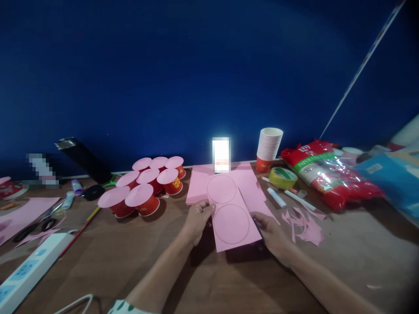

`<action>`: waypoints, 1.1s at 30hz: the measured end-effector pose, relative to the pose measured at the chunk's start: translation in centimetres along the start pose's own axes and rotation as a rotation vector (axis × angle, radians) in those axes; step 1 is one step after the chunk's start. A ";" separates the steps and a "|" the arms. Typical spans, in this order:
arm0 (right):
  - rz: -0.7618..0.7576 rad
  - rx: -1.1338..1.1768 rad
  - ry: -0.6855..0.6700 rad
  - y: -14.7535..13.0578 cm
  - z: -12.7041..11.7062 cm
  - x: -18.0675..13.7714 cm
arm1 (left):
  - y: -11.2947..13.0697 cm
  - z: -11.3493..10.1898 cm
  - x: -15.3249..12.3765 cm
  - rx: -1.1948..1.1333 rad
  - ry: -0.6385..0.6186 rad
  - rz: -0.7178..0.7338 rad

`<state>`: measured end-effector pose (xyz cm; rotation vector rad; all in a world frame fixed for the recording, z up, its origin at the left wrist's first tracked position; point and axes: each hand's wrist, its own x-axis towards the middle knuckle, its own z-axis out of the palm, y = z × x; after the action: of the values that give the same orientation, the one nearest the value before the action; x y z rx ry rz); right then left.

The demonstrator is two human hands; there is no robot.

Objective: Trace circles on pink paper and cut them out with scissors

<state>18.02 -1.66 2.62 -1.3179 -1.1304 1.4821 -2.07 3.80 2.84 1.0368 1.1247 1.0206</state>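
A pink paper sheet (234, 218) with two drawn circles is lifted a little above the brown table (196, 279). My left hand (196, 218) pinches its left edge, thumb on top. At the sheet's right edge, my right hand (273, 233) grips it with curled fingers. More pink sheets (199, 183) lie flat behind it.
Several upturned red cups (147, 187) capped with pink discs stand at the left. A cup stack (268, 150), tape roll (283, 177), glue sticks (276, 197), pink scraps (306, 224) and a red bag (327, 174) lie right. Scissors (32, 229) and a power strip (32, 268) are far left.
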 end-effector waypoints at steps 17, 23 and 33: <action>0.003 0.059 -0.002 -1.2 0.3 -0.5 | -0.2 0.0 0.1 -0.013 -0.018 -0.024; -0.058 0.093 -0.020 -1.4 0.1 -0.4 | 0.1 0.4 -0.4 0.005 -0.071 -0.041; -0.096 0.065 0.006 -1.7 0.0 -0.4 | 0.4 1.0 -1.0 0.022 -0.082 -0.053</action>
<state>18.11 -1.64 4.34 -1.2060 -1.1166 1.4320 -1.22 2.77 3.59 1.0519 1.0933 0.9176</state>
